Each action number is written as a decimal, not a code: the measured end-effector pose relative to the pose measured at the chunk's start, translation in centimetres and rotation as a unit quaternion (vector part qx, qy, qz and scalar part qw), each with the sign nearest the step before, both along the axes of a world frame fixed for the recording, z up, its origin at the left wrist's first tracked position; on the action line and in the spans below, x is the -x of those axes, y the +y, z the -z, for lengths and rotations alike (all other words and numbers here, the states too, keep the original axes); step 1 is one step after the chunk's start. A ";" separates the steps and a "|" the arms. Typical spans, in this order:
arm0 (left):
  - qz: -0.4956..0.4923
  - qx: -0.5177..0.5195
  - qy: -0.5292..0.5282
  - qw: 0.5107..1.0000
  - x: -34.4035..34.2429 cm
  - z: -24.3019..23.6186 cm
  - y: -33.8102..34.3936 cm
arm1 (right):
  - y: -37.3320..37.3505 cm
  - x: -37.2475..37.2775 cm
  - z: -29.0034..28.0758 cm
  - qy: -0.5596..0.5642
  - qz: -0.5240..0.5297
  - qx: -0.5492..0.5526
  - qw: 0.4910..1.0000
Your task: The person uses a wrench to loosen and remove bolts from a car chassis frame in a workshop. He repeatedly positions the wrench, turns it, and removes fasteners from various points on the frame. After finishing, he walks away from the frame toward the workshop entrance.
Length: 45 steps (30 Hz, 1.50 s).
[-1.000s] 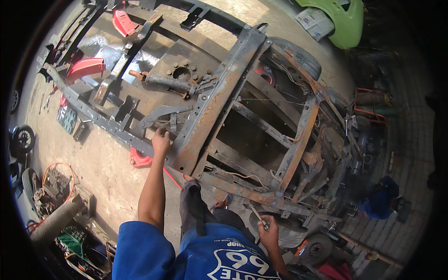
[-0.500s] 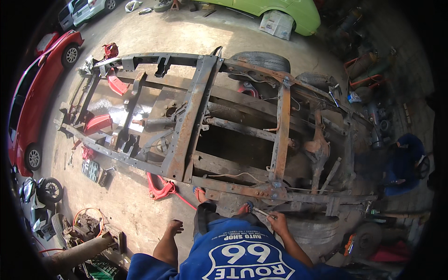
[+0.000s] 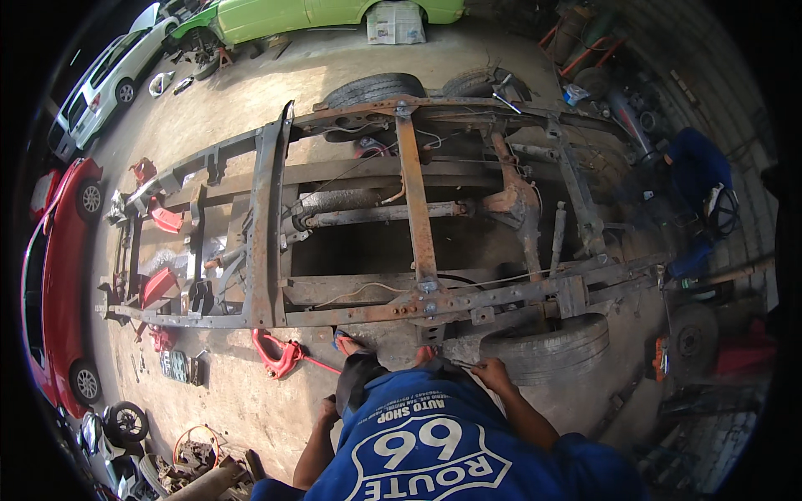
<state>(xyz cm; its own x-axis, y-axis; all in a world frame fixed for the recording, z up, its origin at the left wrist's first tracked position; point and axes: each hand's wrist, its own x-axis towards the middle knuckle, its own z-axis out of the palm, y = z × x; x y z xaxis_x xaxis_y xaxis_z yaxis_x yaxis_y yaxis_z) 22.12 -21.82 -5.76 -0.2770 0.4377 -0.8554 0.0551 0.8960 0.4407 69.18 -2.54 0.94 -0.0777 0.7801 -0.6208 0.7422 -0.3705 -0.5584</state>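
One vehicle frame [image 3: 415, 200], bare steel, rusty at the middle crossmember; long axis running left to right. One slender tool [image 3: 461, 363], metal-looking, exact kind too small to tell; location, off the frame's near rail [image 3: 359, 316], on the hands' side. One right hand [image 3: 491, 373], nearer to the frame of the two, fingers closed around the tool's right-hand end. Tool lying leftward from that hand, free tip angled slightly toward the frame; long axis roughly parallel to the near rail. One left hand [image 3: 328, 411], farther off the near rail, well left of the tool, fingers curled; impossible to tell whether empty or clasping something. Off the near rail, left of both hands: one red suspension arm [image 3: 278, 355]. Along the near rail, right of the right hand: one tyre [image 3: 547, 355]. Beyond the frame: one green car [image 3: 284, 18]. Past the frame's right end: one co-worker in blue [image 3: 700, 167].
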 end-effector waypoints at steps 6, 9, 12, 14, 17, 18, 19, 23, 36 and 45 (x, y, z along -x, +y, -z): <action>-0.088 0.035 -0.059 0.994 2.1 -0.2 1.9 | -3.2 -1.7 1.7 -0.019 0.016 -0.011 1.000; -0.061 0.027 -0.066 0.996 3.1 0.1 3.0 | -5.2 -1.4 2.5 -0.017 0.054 -0.019 0.998; -0.005 0.049 -0.070 0.996 4.3 1.6 4.1 | -6.7 -0.3 3.1 -0.023 0.078 -0.026 0.996; 0.026 0.071 -0.066 0.995 5.3 3.0 4.9 | -7.3 0.7 3.5 -0.030 0.084 -0.015 0.996; 0.050 0.052 -0.055 0.996 7.0 4.8 6.5 | -7.7 1.8 3.6 -0.013 0.054 -0.052 0.997; 0.054 0.041 -0.053 0.996 7.6 5.2 7.0 | -7.9 2.0 3.5 0.006 0.064 -0.055 0.996; 0.066 0.040 -0.042 0.996 8.3 5.4 7.4 | -8.1 2.2 3.4 0.028 0.073 -0.055 0.995; 0.061 -0.013 -0.005 0.998 10.4 5.2 9.4 | -7.9 2.1 2.6 0.025 0.133 -0.067 0.988; -0.029 0.045 -0.010 0.999 3.1 2.8 5.2 | -5.0 -5.6 6.3 0.015 0.092 -0.070 0.993; -0.015 0.038 -0.011 0.999 -10.8 -1.8 3.0 | -1.3 -13.9 6.4 0.005 0.119 -0.062 0.991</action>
<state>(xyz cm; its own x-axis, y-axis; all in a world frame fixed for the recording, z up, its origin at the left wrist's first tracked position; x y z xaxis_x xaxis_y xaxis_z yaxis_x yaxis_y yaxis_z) 32.90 -18.78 -4.00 -0.2693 0.3637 -0.8917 0.0188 0.9278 0.3727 83.09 -3.79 -5.46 0.1126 0.8474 -0.5189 0.6357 -0.4628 -0.6178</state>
